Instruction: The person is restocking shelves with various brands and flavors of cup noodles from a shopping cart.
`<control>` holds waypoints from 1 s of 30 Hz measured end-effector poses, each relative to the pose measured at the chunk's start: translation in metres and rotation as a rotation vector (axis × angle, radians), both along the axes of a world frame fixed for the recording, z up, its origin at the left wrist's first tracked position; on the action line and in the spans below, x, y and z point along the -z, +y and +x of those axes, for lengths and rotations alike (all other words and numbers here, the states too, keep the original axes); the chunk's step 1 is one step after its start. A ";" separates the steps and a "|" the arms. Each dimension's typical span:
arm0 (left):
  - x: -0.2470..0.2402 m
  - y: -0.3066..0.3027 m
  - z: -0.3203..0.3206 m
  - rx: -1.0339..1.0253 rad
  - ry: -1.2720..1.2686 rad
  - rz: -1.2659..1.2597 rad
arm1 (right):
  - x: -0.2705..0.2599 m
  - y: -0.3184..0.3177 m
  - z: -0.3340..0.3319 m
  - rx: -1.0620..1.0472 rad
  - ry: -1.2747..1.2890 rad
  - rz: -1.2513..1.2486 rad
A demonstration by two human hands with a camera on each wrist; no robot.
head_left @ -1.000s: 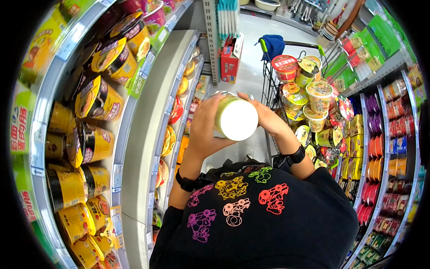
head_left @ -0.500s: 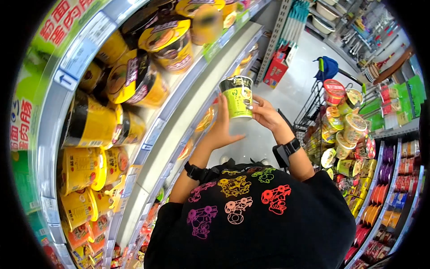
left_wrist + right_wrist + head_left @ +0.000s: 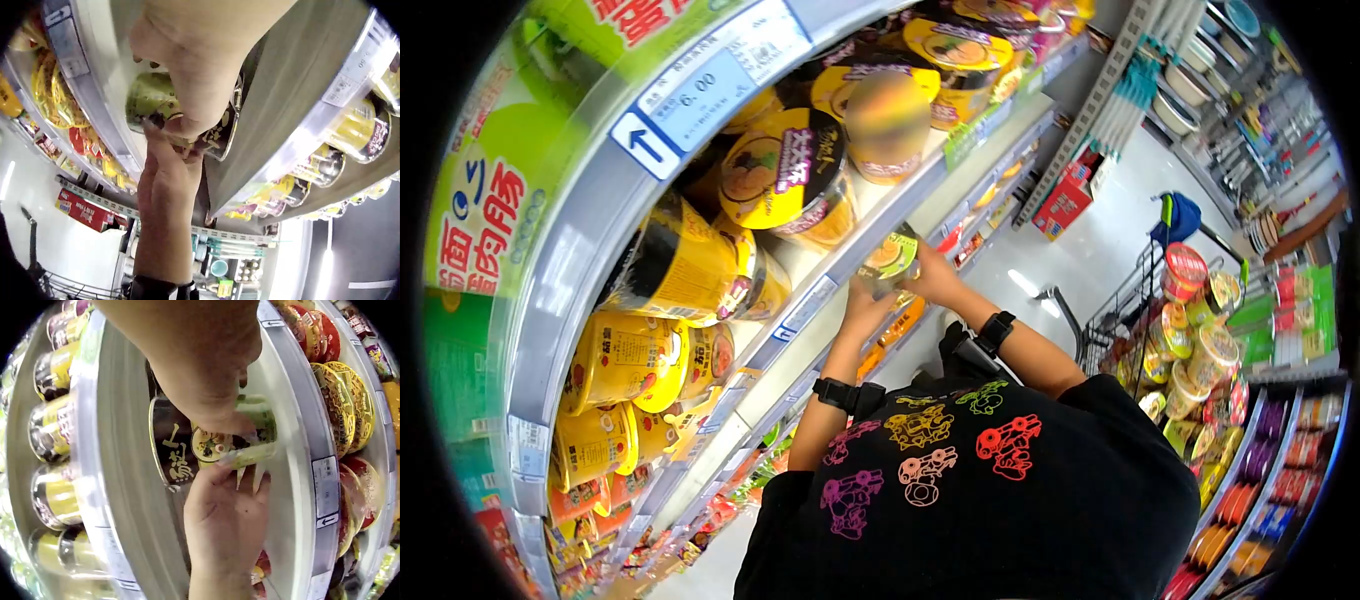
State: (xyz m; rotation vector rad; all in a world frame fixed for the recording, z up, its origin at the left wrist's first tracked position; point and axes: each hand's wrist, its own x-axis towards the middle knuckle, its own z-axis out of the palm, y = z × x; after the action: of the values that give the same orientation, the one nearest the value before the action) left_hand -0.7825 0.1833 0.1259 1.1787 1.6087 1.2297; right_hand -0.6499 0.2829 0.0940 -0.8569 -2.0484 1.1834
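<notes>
A green-and-black instant noodle cup [image 3: 890,255] is held low beside the left-hand shelving, its lid facing up in the head view. My left hand [image 3: 868,310] grips it from the near side, and my right hand [image 3: 937,280] from the far side. In the left wrist view, fingers of both hands overlap the green body of the cup [image 3: 150,100], and part of its black band is covered. The right wrist view shows dark lettering panels on the cup [image 3: 170,440], with the right hand [image 3: 200,375] above and the left hand [image 3: 228,509] below.
Yellow-and-black noodle cups [image 3: 785,175] fill the upper shelf at left, behind a price rail [image 3: 700,95]. A shopping cart [image 3: 1120,300] piled with noodle cups stands at right. A red box [image 3: 1068,200] sits on the floor ahead.
The cup has gone from being held out in front, base and then side showing, to low beside the left shelving, lid up. The view has turned towards that shelf.
</notes>
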 end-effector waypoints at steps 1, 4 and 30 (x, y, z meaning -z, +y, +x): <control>-0.006 0.001 -0.005 -0.050 0.044 -0.048 | -0.004 0.003 -0.008 -0.009 -0.037 0.048; -0.006 -0.006 -0.015 -0.129 0.013 -0.172 | -0.003 0.012 -0.027 -0.083 -0.128 0.077; 0.100 -0.054 0.051 -0.560 0.362 0.070 | 0.031 -0.078 0.090 0.265 0.079 -0.018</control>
State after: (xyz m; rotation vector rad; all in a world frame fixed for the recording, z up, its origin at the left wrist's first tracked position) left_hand -0.7312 0.1293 0.0264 1.0691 2.2899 1.4814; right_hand -0.5595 0.2045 0.0632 -1.0372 -1.7988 1.0730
